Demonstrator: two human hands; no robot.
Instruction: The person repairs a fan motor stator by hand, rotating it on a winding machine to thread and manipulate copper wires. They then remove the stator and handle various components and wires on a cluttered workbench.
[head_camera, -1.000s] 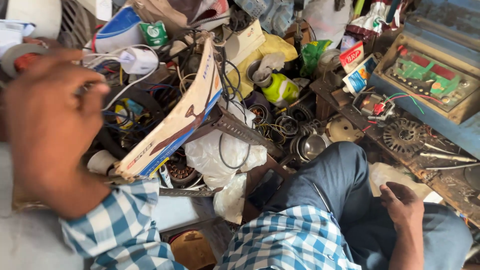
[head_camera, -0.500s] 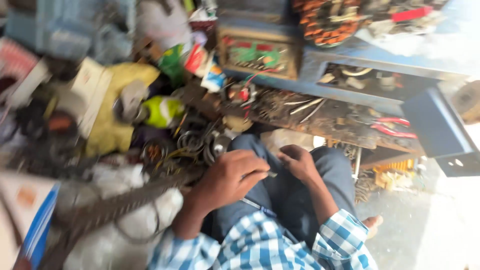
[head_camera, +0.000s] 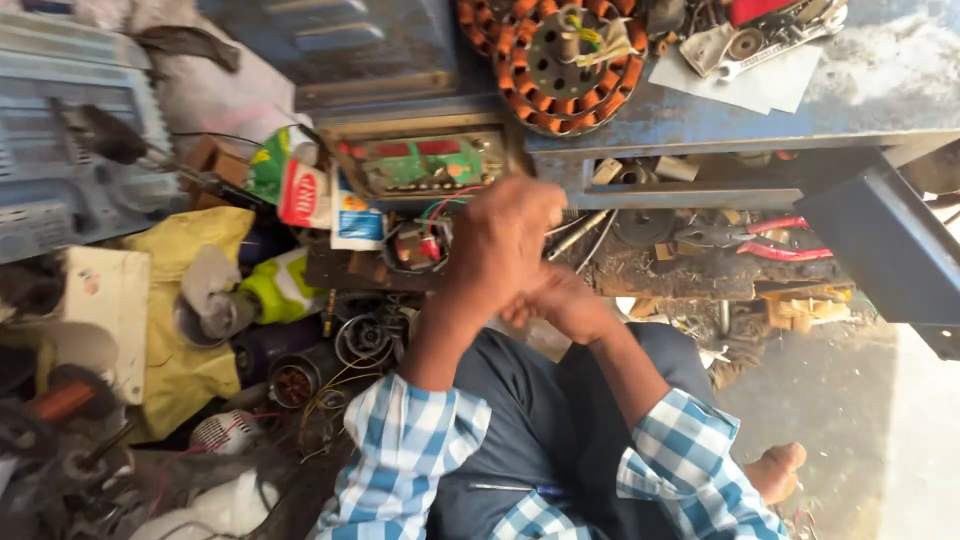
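Left hand (head_camera: 505, 240) curled over right hand (head_camera: 565, 305), touching above the lap, contents of either grip not discernible; circuit board (head_camera: 420, 165) lies at 11 o'clock, nearer the left hand, long axis 9-to-3.

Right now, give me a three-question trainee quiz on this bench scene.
1. True or false: the left hand and right hand are together above the person's lap.
2. What colour are the windings on the round stator on the blue bench? A green, B orange, C white.
3. What red-handled tool lies on the shelf under the bench top?

Key: 1 true. 2 B. 3 pliers.
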